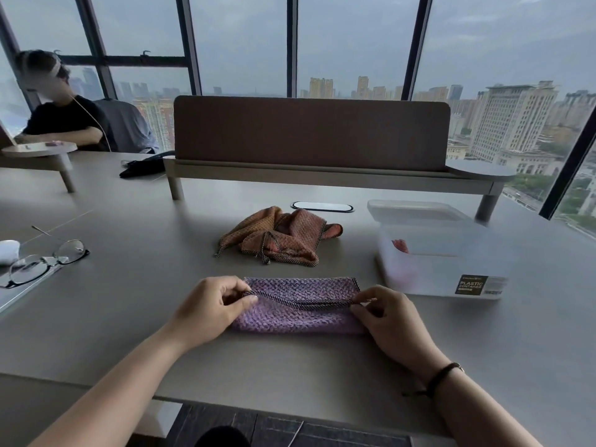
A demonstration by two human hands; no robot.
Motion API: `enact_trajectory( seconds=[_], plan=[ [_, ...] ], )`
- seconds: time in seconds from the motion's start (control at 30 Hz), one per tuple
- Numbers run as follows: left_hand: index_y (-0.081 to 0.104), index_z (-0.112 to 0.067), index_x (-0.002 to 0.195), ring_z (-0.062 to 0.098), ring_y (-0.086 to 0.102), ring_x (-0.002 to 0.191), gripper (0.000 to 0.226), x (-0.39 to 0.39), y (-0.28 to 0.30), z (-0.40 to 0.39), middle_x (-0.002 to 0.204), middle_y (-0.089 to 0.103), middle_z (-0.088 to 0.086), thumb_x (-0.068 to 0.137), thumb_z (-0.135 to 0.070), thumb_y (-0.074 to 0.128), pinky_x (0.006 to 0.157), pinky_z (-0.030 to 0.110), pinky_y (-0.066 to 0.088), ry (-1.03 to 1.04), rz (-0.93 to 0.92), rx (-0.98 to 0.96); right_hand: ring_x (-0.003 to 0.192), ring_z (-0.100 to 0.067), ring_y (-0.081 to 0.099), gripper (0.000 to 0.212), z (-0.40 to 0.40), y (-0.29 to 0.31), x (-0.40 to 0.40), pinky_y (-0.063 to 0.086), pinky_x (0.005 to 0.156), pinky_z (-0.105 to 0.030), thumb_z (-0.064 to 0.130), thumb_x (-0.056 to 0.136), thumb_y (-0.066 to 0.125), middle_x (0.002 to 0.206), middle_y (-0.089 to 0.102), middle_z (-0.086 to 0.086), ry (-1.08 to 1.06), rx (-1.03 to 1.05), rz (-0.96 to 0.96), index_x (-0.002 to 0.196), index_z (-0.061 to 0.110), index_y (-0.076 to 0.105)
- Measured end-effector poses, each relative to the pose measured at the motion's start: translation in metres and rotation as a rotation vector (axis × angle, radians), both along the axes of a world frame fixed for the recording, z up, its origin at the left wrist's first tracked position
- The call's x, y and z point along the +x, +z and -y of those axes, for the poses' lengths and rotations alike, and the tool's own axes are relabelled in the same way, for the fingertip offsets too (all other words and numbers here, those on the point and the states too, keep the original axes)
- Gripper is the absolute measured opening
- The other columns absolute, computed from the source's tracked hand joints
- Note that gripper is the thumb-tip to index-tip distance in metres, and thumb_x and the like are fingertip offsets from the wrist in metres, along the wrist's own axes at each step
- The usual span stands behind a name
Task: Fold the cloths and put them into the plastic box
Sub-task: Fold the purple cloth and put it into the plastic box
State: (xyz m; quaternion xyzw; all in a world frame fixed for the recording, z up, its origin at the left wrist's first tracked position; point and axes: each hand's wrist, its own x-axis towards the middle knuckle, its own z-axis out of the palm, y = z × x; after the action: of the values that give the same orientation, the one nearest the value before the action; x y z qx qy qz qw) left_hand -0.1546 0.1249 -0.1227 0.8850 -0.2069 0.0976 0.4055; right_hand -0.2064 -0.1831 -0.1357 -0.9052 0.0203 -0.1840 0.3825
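A purple waffle cloth [298, 312] lies folded over on the grey table [129, 301] in front of me. My left hand [211, 306] pinches its dark-trimmed edge at the left end. At the right end my right hand [392, 321] pinches the same edge. Behind it sits a crumpled heap of orange and pink cloths [280, 235]. The clear plastic box [442, 266] stands open at the right with something pink inside, and its lid [416, 210] rests just behind it.
Eyeglasses [45, 261] lie at the left table edge beside a white object [8, 250]. A brown divider screen [311, 133] on a raised shelf closes the back. Another person [64, 114] sits at the far left. A cable port [322, 206] is set in the table.
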Motion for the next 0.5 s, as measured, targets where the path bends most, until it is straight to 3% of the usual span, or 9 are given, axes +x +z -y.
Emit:
enact_trajectory(
  seconds=[0.17, 0.3, 0.4, 0.5],
  plan=[
    [0.066, -0.021, 0.065, 0.002, 0.046, 0.044, 0.018, 0.002, -0.007, -0.003, 0.056, 0.066, -0.002, 0.074, -0.02, 0.081, 0.051, 0.024, 0.04, 0.097, 0.025, 0.084, 0.07, -0.012, 0.064, 0.015, -0.007, -0.002, 0.007, 0.054, 0.067, -0.033, 0.038, 0.075, 0.076, 0.071, 0.068, 0.011, -0.078, -0.103, 0.015, 0.085, 0.032, 0.066],
    [0.061, -0.025, 0.07, 0.005, 0.045, 0.045, 0.019, 0.007, -0.009, -0.008, 0.056, 0.061, -0.003, 0.069, -0.017, 0.078, 0.052, 0.027, 0.038, 0.123, -0.006, 0.135, 0.078, -0.016, 0.064, 0.026, -0.01, -0.002, 0.011, 0.05, 0.066, -0.03, 0.049, 0.076, 0.07, 0.075, 0.067, 0.013, -0.116, -0.184, -0.01, 0.096, 0.036, 0.06],
    [0.06, -0.031, 0.078, 0.008, 0.049, 0.053, 0.021, 0.007, -0.009, -0.01, 0.06, 0.058, -0.006, 0.069, -0.021, 0.075, 0.055, 0.03, 0.043, 0.129, 0.037, 0.196, 0.086, -0.021, 0.065, 0.032, -0.011, -0.001, 0.014, 0.049, 0.068, -0.031, 0.054, 0.078, 0.066, 0.084, 0.069, 0.009, -0.13, -0.246, -0.015, 0.102, 0.034, 0.058],
    [0.07, -0.041, 0.093, 0.005, 0.052, 0.081, 0.018, 0.007, -0.009, -0.009, 0.087, 0.058, -0.017, 0.075, -0.039, 0.067, 0.071, 0.028, 0.046, 0.137, 0.186, 0.323, 0.092, -0.027, 0.065, 0.03, -0.015, 0.002, 0.013, 0.048, 0.068, -0.033, 0.051, 0.081, 0.065, 0.096, 0.067, 0.005, -0.157, -0.35, -0.016, 0.101, 0.029, 0.059]
  ],
)
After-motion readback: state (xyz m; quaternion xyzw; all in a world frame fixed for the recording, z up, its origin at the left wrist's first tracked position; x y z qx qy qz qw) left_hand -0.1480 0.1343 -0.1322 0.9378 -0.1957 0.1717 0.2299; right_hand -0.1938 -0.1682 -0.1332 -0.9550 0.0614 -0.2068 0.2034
